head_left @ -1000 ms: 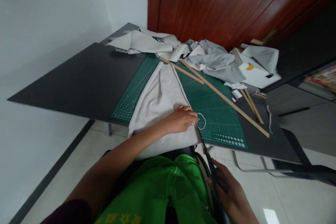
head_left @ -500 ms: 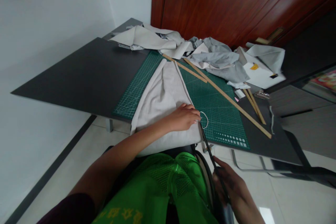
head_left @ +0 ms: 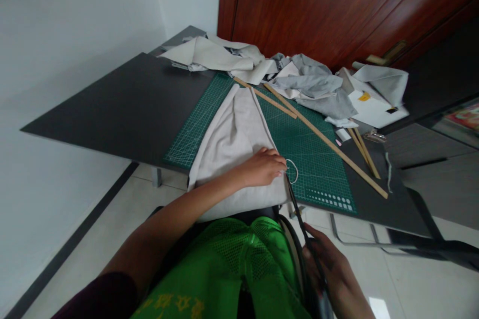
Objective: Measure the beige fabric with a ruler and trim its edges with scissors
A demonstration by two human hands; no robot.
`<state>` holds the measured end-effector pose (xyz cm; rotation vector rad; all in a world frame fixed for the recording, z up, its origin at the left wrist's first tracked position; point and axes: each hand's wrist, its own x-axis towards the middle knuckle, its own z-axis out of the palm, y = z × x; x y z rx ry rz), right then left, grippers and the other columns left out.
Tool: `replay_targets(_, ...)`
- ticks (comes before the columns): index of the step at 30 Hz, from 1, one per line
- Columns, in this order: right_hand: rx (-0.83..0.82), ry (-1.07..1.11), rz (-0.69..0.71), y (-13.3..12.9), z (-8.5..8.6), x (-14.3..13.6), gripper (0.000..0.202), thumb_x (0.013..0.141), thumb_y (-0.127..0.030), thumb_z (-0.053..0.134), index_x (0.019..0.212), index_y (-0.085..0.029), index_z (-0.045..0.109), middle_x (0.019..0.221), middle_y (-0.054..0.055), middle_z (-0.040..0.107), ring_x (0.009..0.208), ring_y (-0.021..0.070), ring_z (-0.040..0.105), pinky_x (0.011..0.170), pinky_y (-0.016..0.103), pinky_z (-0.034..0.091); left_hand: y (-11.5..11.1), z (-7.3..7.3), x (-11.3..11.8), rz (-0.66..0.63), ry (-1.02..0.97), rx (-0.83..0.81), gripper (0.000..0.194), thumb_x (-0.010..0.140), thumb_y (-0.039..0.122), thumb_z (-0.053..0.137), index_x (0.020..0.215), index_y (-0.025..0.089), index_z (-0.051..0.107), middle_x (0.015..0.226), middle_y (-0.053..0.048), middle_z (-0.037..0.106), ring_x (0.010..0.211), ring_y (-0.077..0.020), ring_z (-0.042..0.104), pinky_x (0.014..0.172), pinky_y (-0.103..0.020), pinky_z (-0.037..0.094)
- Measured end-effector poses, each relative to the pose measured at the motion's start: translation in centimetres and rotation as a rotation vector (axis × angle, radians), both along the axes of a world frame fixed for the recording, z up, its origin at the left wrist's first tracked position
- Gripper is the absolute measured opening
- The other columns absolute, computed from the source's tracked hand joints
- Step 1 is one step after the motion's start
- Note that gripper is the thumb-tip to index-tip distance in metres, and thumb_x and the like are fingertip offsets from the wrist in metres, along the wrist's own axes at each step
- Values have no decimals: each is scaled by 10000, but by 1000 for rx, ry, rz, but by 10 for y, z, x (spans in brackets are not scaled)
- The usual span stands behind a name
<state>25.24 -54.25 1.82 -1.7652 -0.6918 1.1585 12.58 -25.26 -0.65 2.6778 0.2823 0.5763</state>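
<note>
A pale beige cloth piece [head_left: 239,129] with folded long edges lies across the mat's near side and hangs over the table edge towards my lap. My left hand [head_left: 265,167] rests on it, fingers curled and closed at its right edge. By those fingertips a thin white cord loop [head_left: 292,171] lies on the mat. A long, thin black strip [head_left: 297,209], whose exact kind I cannot make out, runs down from my left fingertips. Low at my right side, my right hand [head_left: 329,261] is closed around its lower part; some of the fingers are hidden.
Beneath the cloth is a green cutting mat [head_left: 318,159] on a dark table [head_left: 112,104]. Wooden strips [head_left: 325,137] lie across it. Crumpled grey and pale fabric [head_left: 307,79], and a white box [head_left: 374,104], stand at the back. A chair [head_left: 419,244] is at right.
The view has shifted very slightly. Both hands, the cloth and the black strip keep nearly the same places.
</note>
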Motion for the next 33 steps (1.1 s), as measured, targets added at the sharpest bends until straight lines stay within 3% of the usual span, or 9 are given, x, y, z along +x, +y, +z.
replay_targets(15,-6,-64,-7,2,-1,-4,728,871,-679,742,1437,-264,549,751,-43,628,416,80,417,357,203,323,1,-2,2,5,6,-6,137,1004,182,643,1067,251,743,1249,-3,751,1218,-241,582,969,-396,353)
replay_targets(26,-44,-95,2,5,6,-10,701,868,-649,768,1421,-266,573,659,-66,570,411,96,412,383,218,325,1,-2,2,4,0,-32,177,994,202,640,1096,282,760,1257,10,750,1229,-238,579,990,-408,358)
replay_targets(33,27,31,4,-1,-3,-1,694,872,-672,749,1381,-236,570,614,-93,512,389,77,360,346,192,302,1,-3,3,-2,7,-18,134,1008,210,631,1061,263,742,1249,4,759,1221,-241,586,987,-403,358)
